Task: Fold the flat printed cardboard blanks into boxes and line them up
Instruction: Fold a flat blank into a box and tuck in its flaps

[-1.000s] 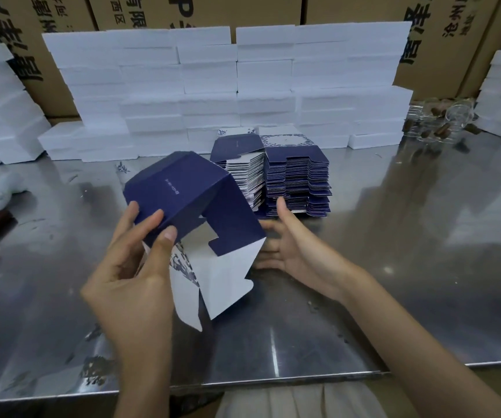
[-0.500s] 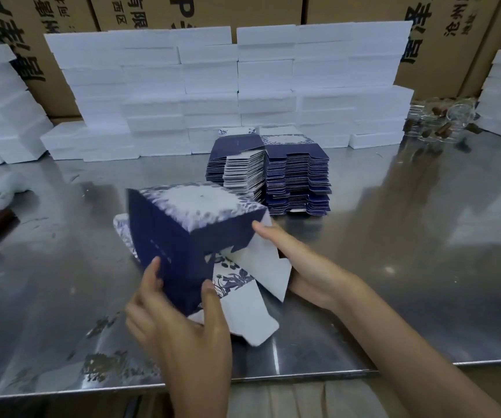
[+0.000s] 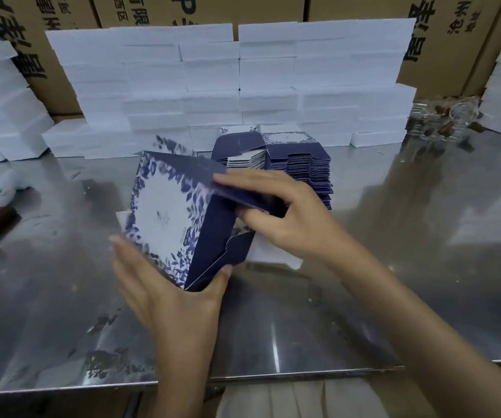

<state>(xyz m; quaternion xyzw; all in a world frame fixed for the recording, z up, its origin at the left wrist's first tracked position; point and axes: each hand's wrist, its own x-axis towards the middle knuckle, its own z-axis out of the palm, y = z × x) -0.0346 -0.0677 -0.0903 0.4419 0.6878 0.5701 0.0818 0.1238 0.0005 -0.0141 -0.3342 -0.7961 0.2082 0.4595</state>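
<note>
First box (image 3: 179,218) half-formed: my left hand (image 3: 170,297) cradles its corner, right hand (image 3: 291,215) pinches a flap. Behind the box, a stack of blanks (image 3: 288,167) untouched; no finished row visible.

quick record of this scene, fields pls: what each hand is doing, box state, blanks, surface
left hand: cradles the box's near lower corner, thumb on the navy side
right hand: pinches a navy flap at the box's open end
box: half folded, tilted, flaps loose
blanks: flat stack behind the box
table: shiny metal
</note>
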